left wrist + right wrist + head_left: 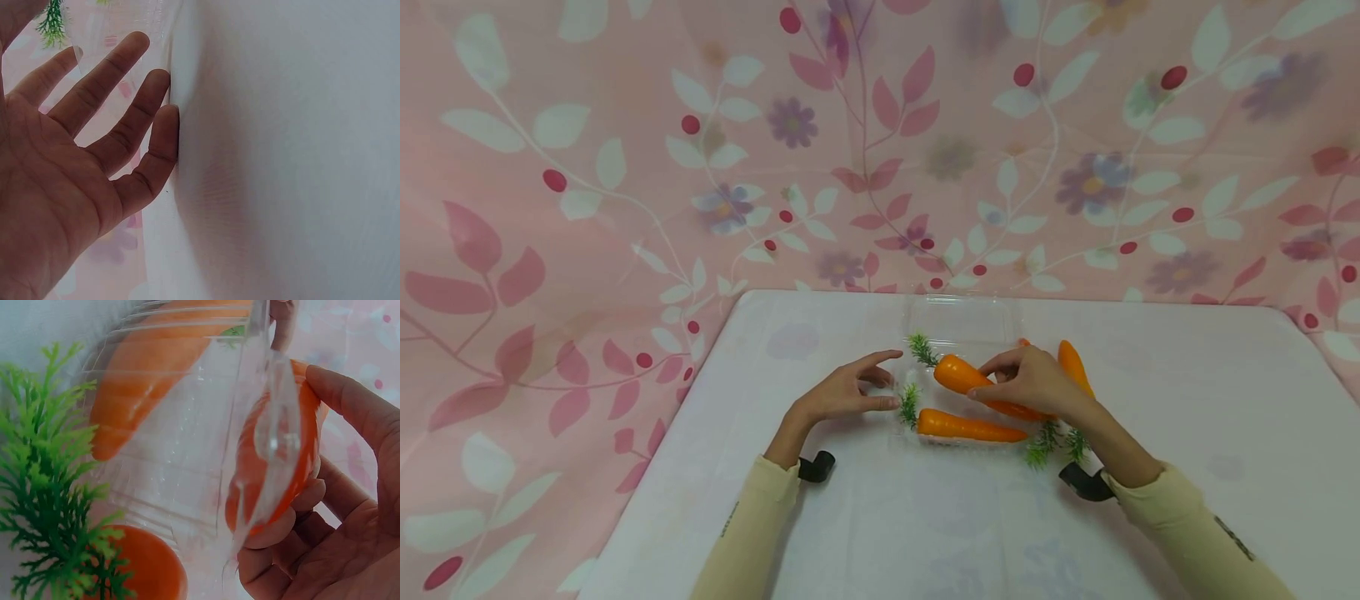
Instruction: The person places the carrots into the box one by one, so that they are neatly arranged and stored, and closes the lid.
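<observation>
Right hand [1033, 379] curled round a carrot [958, 377] inside the clear tray [962, 321], long axis running leftward from the palm. Left hand [842, 392] spread, fingertips against the tray's left edge.

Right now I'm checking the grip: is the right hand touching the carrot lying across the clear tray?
Touching. In the right wrist view the right hand has its fingers curled under the carrot, against its orange skin, beside the clear tray wall.
</observation>
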Motion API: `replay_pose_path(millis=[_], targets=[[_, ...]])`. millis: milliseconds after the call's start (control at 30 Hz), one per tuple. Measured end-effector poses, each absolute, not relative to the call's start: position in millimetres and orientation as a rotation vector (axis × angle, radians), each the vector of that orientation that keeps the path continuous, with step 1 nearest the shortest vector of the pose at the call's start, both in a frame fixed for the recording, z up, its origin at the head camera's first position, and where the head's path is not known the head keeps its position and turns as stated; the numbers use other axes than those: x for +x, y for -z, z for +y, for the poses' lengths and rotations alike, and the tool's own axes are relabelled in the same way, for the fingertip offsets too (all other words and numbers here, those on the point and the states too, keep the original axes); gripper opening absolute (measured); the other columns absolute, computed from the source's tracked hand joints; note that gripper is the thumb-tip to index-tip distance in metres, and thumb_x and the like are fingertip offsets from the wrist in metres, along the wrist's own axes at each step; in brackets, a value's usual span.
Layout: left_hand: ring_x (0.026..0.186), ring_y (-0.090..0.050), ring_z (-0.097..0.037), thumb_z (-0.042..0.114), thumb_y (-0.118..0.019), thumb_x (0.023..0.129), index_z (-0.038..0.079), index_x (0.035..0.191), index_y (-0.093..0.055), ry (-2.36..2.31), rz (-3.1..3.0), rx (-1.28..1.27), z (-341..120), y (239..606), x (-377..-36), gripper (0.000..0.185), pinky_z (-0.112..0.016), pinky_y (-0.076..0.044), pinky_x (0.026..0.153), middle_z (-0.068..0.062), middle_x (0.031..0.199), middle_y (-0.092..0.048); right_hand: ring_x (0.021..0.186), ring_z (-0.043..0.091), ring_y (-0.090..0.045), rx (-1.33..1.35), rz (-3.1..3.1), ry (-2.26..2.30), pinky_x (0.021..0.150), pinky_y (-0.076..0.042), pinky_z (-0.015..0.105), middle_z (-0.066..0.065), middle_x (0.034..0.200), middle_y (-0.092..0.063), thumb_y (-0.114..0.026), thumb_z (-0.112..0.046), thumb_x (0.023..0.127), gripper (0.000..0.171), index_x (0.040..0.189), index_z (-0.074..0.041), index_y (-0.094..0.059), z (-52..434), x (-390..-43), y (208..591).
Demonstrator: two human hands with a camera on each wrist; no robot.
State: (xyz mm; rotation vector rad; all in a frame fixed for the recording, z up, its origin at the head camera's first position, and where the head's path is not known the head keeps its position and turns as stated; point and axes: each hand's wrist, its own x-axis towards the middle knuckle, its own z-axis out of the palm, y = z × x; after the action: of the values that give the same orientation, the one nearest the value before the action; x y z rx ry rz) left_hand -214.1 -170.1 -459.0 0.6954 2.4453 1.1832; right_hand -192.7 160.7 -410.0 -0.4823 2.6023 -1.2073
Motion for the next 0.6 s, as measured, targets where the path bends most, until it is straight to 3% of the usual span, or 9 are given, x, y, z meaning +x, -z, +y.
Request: replay_pose_path(millis=[300,600], targets=[[0.115,-0.057,-0.014,0.046,-0.076,0.085,0.037,0.151,-0.039,-1.187,2.436,0.687,-170.4,458.7,-214.0,0.077,-0.040,-0.049,0.096,0.003,0.124,-0.062,0.058,0.017,-0.045,-0.552,2.584,1.221,0.051,-0.036,0.025,0.001,0.065,-0.051,-0.087,-0.038,0.074,0.036,0.096,-0.011,-0.079,155.0,-193.7,418.2],[0.115,-0.058,-0.016,0.046,-0.077,0.084,0.037,0.151,-0.038,-1.191,2.436,0.691,-170.4,458.2,-214.0,0.077,-0.041,-0.049,0.096,0.001,0.123,-0.062,0.052,0.013,-0.041,-0.574,2.577,1.185,0.047,-0.030,0.023,0.000,0.062,-0.049,-0.087,-0.031,0.076,0.034,0.098,-0.007,-0.077,149.9,-190.5,424.2]])
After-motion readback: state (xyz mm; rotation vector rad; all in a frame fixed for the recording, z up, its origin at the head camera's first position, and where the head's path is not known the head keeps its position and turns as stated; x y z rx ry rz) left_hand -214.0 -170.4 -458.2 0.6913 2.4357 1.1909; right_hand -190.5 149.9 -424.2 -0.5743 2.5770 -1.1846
